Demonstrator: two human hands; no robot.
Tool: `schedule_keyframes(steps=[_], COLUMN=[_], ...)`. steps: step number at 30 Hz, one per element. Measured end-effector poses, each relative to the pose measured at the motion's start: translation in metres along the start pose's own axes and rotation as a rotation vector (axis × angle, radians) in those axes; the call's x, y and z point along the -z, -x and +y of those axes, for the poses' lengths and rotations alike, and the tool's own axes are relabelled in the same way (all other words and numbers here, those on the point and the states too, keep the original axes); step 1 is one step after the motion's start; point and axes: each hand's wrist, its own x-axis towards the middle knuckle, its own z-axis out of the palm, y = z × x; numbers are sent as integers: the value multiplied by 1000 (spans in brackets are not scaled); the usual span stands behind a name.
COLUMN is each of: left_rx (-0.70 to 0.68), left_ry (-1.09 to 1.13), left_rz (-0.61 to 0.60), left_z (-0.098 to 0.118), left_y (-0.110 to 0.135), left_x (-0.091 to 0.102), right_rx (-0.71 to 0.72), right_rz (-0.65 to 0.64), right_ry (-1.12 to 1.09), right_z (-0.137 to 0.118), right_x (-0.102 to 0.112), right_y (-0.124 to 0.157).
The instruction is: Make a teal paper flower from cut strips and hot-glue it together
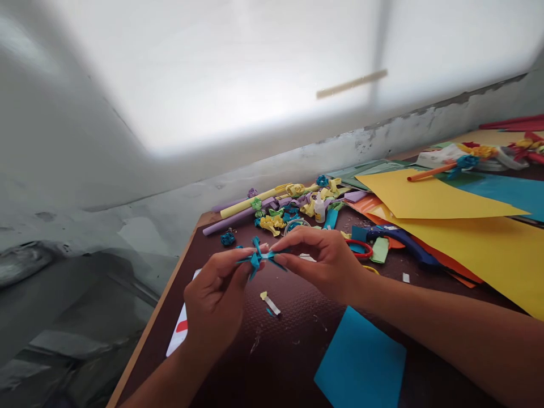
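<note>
Pinching a blue paper piece (257,258) between them, the left hand (216,300) and right hand (325,260) hold it above the table (293,340), fingertips closed on its folded strips. Just past the right hand lie red scissors (360,248) and a glue gun (402,241). A blue sheet (361,365) lies below the right wrist.

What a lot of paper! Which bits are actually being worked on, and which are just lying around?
In hand: small blue cut-paper piece, pinched between left hand and right hand.

Lying about: blue glue gun, red-handled scissors, white glue bottle, large yellow paper sheet, blue paper square, purple paper tube.
</note>
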Motion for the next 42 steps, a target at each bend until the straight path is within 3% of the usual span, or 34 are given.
schedule_keyframes(steps=[7,12,19,29,42], left_rx=[-205,-314,-511,-480,-424], left_ry=[-353,-596,-664,-530,-508], left_rz=[-58,-45,-142,-271,-259], left_z=[-1,-1,4,-1,-2], left_y=[2,-2,-5,-2,-2], left_x=[9,8,2,-1,4], right_rx=[14,130,60,-157,-306], right_rz=[27,131,134,64,51], right_ry=[121,452,636,257,-32], right_z=[-1,-4,-9,1,1], right_x=[1,2,-10,-6,-4], right_y=[-1,2,12,2,0])
